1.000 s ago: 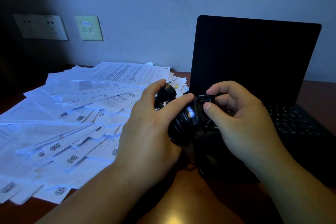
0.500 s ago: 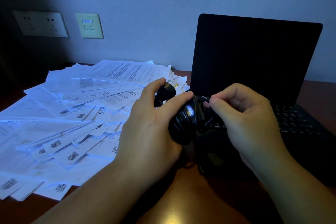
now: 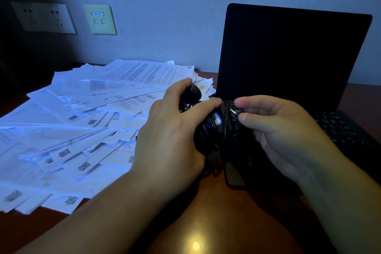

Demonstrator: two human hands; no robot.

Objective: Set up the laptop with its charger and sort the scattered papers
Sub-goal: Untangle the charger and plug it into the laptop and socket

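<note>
My left hand (image 3: 171,130) grips the bundled charger (image 3: 208,128) above the desk (image 3: 206,222), just in front of the open laptop (image 3: 288,57). My right hand (image 3: 282,130) pinches the cable's small plug (image 3: 234,112) between thumb and forefinger. The papers (image 3: 82,119) lie scattered to the left.

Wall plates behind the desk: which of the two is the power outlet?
The wider grey wall plate on the far left, showing several pin holes. The narrower cream wall plate beside it, nearer the open black laptop, has a small label and two square ports.
</note>
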